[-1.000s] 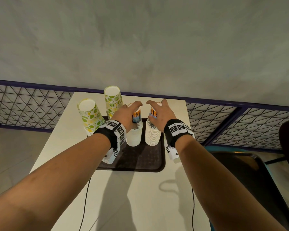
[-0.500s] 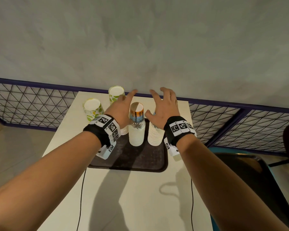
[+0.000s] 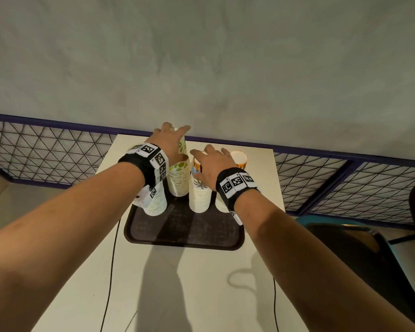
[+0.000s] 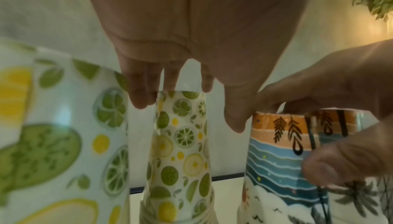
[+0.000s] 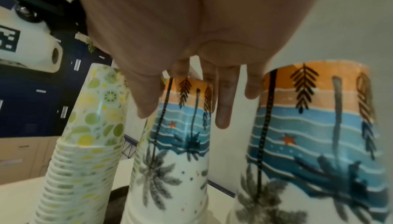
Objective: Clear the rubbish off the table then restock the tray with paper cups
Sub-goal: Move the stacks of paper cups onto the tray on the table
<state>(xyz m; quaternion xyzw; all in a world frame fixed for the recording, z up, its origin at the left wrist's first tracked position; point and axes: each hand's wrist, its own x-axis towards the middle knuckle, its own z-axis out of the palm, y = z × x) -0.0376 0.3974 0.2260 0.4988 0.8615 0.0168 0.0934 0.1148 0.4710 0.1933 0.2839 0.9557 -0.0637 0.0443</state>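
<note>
A dark brown tray (image 3: 182, 232) on the white table carries upside-down stacks of paper cups. Two lime-print stacks stand on its left side: one at the back (image 3: 179, 174) (image 4: 180, 143), one under my left wrist (image 3: 156, 203). Two palm-print stacks stand to their right: the middle one (image 3: 199, 196) (image 5: 180, 126) and the right one (image 3: 238, 158) (image 5: 314, 118). My left hand (image 3: 175, 133) (image 4: 187, 106) reaches over the rear lime stack, its straight fingertips touching the top. My right hand (image 3: 206, 154) (image 5: 185, 110) is spread over the middle palm stack's top, thumb and fingers straddling it.
The white table (image 3: 177, 295) has two thin black cables (image 3: 110, 271) running over its near part. A purple mesh railing (image 3: 46, 154) runs behind the table under a grey wall. A dark chair (image 3: 359, 259) stands close on the right.
Both hands let go of the palm-print stacks, opened and moved left: the left one went from the middle palm stack to the rear lime stack, the right one from the right palm stack to the middle one.
</note>
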